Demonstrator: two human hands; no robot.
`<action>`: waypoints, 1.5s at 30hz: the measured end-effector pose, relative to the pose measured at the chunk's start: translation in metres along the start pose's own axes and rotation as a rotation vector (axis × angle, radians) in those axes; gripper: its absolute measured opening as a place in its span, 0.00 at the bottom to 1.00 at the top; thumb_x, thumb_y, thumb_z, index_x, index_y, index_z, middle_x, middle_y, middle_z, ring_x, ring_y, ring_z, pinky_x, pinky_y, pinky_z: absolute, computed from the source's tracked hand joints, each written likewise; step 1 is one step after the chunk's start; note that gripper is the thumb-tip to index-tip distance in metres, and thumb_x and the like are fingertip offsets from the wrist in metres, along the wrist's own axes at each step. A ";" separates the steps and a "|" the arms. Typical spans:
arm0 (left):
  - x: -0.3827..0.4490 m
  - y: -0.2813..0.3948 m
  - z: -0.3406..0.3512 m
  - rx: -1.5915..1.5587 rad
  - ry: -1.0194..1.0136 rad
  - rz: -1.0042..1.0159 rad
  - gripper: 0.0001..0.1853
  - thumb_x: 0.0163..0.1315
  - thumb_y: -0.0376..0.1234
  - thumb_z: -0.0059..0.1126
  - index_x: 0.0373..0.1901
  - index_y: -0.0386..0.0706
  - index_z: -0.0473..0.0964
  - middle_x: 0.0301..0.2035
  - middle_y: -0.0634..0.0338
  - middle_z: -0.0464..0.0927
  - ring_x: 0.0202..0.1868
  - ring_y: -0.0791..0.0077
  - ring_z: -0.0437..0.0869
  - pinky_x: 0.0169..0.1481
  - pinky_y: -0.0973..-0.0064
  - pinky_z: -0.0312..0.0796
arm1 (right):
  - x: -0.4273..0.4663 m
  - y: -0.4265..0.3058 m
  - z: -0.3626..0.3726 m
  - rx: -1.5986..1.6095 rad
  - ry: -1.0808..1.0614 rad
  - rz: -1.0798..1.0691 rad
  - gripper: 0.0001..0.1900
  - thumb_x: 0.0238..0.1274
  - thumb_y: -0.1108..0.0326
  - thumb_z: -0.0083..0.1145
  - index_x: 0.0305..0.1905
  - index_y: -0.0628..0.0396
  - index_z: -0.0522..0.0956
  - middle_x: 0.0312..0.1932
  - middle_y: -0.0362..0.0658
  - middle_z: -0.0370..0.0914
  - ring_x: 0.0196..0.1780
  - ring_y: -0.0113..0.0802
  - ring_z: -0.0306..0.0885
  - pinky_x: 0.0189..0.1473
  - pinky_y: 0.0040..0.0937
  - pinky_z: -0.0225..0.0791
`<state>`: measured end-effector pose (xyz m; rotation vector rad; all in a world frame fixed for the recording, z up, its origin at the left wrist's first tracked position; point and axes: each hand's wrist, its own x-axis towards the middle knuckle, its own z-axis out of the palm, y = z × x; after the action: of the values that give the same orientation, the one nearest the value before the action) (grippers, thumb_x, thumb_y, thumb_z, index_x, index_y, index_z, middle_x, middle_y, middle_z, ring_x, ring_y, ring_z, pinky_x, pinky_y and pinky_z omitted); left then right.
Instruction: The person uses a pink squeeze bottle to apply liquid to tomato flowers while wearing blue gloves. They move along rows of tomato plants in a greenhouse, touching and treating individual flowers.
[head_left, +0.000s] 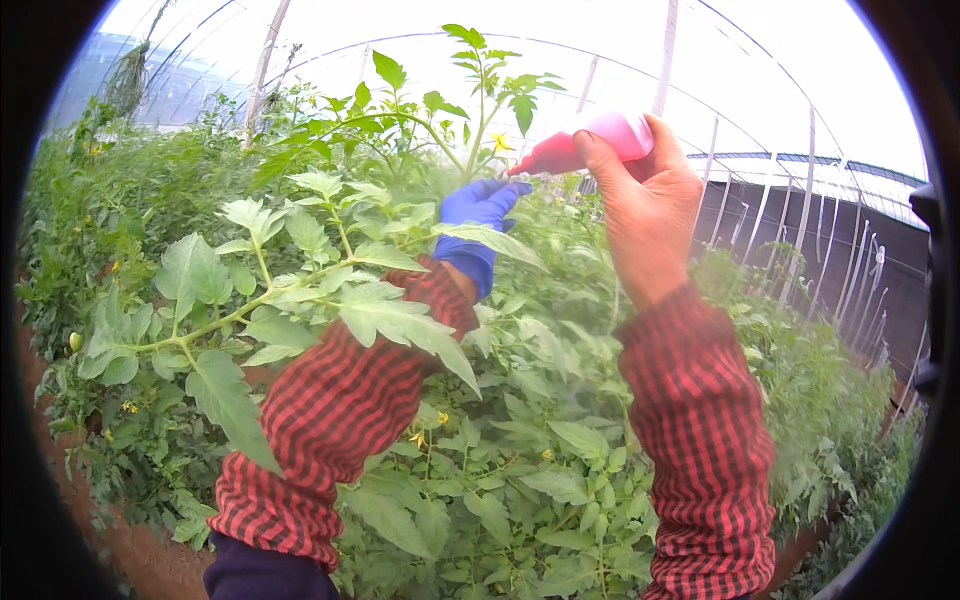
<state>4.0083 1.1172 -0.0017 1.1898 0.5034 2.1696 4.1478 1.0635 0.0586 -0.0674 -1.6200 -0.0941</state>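
Note:
My right hand (651, 199), ungloved, grips a translucent squeeze bottle (600, 144) with pink liquid and a red tapered nozzle. The bottle lies tilted, its nozzle pointing down to the left. Just below the nozzle tip is my left hand (480, 214) in a blue glove, thumb and fingers drawn close together beside a tomato plant's stem (474, 154). Whatever sits between those fingertips is too small to make out. A yellow tomato flower (500, 142) stands just above the gloved fingers. One leafy tomato branch (262, 300) crosses in front of my left forearm.
Dense tomato plants (510, 450) surround both arms, with more yellow flowers (418, 439) low down. Support posts (667, 56) rise behind under a plastic-covered greenhouse frame. White strings (825, 259) hang at the right before a dark wall (765, 217). Brown soil (150, 555) shows at the lower left.

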 end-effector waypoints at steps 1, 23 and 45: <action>0.002 -0.004 0.000 -0.024 0.002 0.013 0.09 0.55 0.32 0.62 0.36 0.39 0.78 0.30 0.64 0.79 0.31 0.79 0.75 0.37 0.80 0.69 | 0.000 0.000 -0.003 -0.016 0.004 -0.010 0.24 0.52 0.65 0.64 0.49 0.72 0.72 0.31 0.50 0.80 0.33 0.30 0.79 0.34 0.25 0.71; -0.114 -0.087 0.076 0.052 -0.482 -0.118 0.07 0.59 0.28 0.54 0.38 0.37 0.76 0.35 0.61 0.79 0.39 0.80 0.77 0.48 0.82 0.68 | -0.082 -0.064 -0.206 -0.276 0.086 -0.073 0.11 0.59 0.75 0.55 0.47 0.61 0.76 0.43 0.43 0.77 0.47 0.30 0.75 0.54 0.30 0.68; -0.221 -0.237 0.329 0.726 -0.990 0.055 0.15 0.54 0.32 0.57 0.43 0.38 0.72 0.38 0.52 0.76 0.40 0.63 0.79 0.47 0.70 0.71 | -0.171 -0.022 -0.588 -0.265 0.436 -0.076 0.17 0.58 0.71 0.57 0.51 0.65 0.72 0.51 0.50 0.73 0.53 0.38 0.73 0.59 0.41 0.65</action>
<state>4.4561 1.1582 -0.1044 2.4404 0.8035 1.1522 4.7390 0.9843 -0.0831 -0.1776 -1.1669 -0.3579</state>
